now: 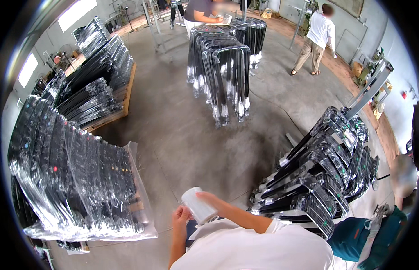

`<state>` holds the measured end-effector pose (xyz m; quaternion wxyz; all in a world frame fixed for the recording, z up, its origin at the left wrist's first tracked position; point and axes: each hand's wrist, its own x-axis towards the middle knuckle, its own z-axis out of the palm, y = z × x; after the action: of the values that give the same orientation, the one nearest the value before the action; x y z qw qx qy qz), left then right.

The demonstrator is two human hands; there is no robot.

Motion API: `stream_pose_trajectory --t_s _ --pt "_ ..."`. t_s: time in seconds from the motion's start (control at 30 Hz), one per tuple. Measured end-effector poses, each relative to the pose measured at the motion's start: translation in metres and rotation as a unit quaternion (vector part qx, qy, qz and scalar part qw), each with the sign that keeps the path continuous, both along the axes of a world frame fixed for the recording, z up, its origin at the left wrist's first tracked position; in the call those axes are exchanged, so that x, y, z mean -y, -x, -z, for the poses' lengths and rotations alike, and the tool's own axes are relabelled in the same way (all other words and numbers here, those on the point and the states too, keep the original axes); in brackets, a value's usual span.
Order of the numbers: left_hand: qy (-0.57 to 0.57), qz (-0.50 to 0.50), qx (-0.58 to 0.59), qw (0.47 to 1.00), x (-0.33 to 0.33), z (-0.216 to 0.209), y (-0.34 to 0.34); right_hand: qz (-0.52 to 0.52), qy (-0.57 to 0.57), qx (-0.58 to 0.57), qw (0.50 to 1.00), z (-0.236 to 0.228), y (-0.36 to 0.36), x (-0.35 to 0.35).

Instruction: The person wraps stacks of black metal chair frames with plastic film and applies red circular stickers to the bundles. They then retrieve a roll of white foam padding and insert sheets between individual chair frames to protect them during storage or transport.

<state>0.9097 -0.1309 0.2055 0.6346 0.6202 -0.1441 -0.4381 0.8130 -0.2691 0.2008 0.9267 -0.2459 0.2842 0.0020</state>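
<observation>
A roll of clear, whitish plastic film (198, 208) is held tilted in front of my body. My right hand (208, 199) is closed around it from the right, with part of the hand hidden behind the roll. Against the roll's left side, my left hand (180, 214) has its fingers pinched together. Whatever lies between those fingertips is too small to make out.
Film-wrapped black frames stand in a bundle (225, 58) ahead and in a leaning row (317, 166) on the right. Wrapped stacks (79, 171) rest on the left, some on a wooden pallet (129, 92). Co-workers stand ahead (200, 13), far right (315, 38) and near right (353, 238).
</observation>
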Motion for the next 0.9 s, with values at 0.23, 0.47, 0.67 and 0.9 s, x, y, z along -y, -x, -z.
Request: stream_pose_trajectory --t_s 0.23,0.47,0.67,0.9 --pt "0.035 0.189 -0.045 0.98 0.149 0.019 -0.08 0.174 -0.035 0.012 0.984 0.008 -0.029 0.112" --pt "0.062 0.327 0.041 0.942 0.327 0.011 -0.164 0.272 0.146 -0.02 0.951 -0.038 -0.084 0.241" --pt "0.066 0.427 0.052 0.9 0.441 -0.021 -0.191 0.351 0.147 -0.013 0.925 -0.029 -0.106 0.321" --pt "0.064 0.362 0.015 0.93 0.543 0.007 -0.203 0.366 0.084 -0.042 0.926 0.009 -0.129 0.428"
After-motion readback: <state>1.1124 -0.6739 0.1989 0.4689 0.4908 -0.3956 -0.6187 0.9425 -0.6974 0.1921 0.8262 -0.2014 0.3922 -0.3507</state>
